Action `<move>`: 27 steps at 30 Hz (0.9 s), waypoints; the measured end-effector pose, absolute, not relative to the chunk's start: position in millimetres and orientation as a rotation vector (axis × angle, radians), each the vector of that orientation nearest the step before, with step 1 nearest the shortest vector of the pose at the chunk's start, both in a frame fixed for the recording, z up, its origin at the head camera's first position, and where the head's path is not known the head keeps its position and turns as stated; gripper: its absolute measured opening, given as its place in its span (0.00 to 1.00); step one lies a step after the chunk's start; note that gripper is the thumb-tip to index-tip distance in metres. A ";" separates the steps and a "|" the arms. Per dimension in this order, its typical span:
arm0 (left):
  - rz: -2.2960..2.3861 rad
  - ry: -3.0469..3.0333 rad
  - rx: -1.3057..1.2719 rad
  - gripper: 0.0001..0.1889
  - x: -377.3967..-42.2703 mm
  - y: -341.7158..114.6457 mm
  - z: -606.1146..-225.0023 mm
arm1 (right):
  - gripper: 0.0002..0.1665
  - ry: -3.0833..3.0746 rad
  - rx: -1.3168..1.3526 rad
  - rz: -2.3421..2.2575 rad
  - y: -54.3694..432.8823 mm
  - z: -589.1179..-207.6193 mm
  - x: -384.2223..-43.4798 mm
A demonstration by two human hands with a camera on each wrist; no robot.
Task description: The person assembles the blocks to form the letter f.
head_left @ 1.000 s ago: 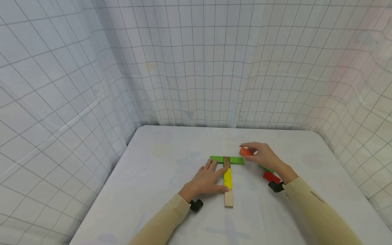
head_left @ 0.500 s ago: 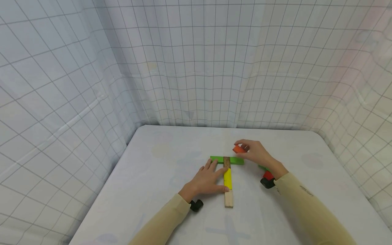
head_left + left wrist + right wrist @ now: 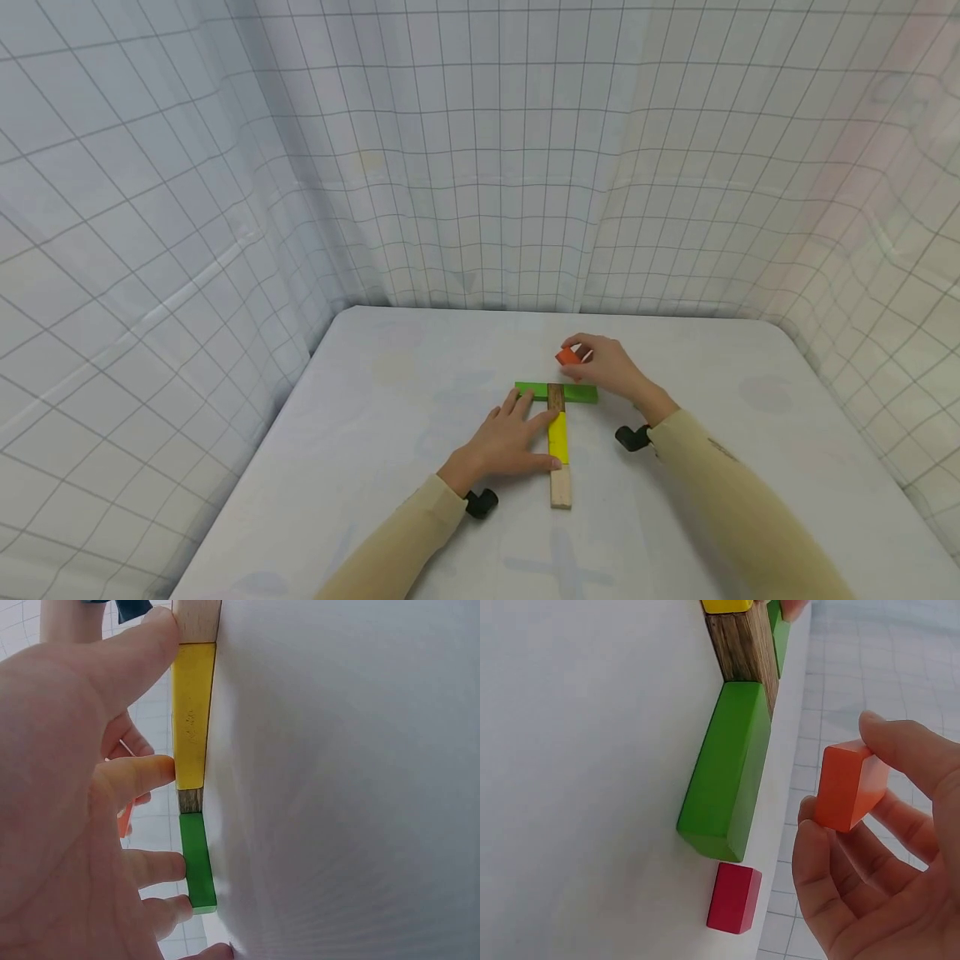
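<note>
Right hand (image 3: 603,367): thumb and fingers pinch one orange block (image 3: 847,784), tilted, raised off the surface, just beyond the crossbar of a T of blocks.

Left hand (image 3: 501,442): palm down, fingers spread, fingertips against the left side of the T; grips no block.

Yellow block (image 3: 558,437): along the right of the left hand; index fingertip touching it near its far end, thumb tip at its near end.

Pale wood block (image 3: 561,487): nearer the wearer than the left thumb, end to end with the yellow.

Dark brown block (image 3: 556,397): just past the left index fingertip, at the yellow's far end.

Left green block (image 3: 198,862): under the left hand's farther fingertips, flanking the brown.

Right green block (image 3: 724,765): nearer the wearer than the right hand's fingertips, flanking the brown's other side.

Red block (image 3: 733,898): past that green block's outer end, below the right hand; hidden in the head view.

Surface (image 3: 390,400): white, beneath both hands.

Cloth (image 3: 480,167): white, grid-lined, upright beyond both hands.
</note>
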State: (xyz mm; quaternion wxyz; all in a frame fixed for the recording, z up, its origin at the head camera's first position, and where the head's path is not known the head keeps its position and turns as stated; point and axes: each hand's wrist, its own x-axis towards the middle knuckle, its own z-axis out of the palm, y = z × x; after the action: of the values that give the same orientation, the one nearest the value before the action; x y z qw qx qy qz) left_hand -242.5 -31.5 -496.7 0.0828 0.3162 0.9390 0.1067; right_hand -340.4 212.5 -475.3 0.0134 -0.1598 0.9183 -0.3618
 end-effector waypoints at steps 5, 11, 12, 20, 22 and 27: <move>0.320 2.804 0.947 0.44 -242.7 -31.9 -496.6 | 0.26 2.860 -0.431 -1.111 205.2 -477.9 -349.1; 0.328 2.792 0.955 0.44 -241.3 -32.3 -494.3 | 0.26 2.842 -0.344 -1.106 198.3 -480.0 -357.3; 0.330 2.791 0.954 0.44 -241.1 -32.3 -493.9 | 0.26 2.843 -0.331 -1.100 197.1 -480.4 -358.5; 0.335 2.794 0.961 0.44 -240.9 -32.1 -493.8 | 0.25 2.882 -0.234 -0.997 186.2 -482.3 -367.5; 0.335 2.796 0.967 0.44 -241.1 -32.6 -494.5 | 0.25 2.882 -0.205 -0.977 182.1 -482.1 -369.0; 0.328 2.802 0.981 0.44 -242.0 -33.9 -496.1 | 0.24 2.882 -0.148 -0.942 172.0 -479.4 -369.2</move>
State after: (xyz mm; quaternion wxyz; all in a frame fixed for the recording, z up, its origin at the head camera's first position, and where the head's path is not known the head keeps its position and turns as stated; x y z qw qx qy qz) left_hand -242.0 -33.9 -496.1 0.0771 0.3274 0.9353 0.1096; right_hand -369.2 172.0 -479.4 0.0529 -0.0487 0.9481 -0.3097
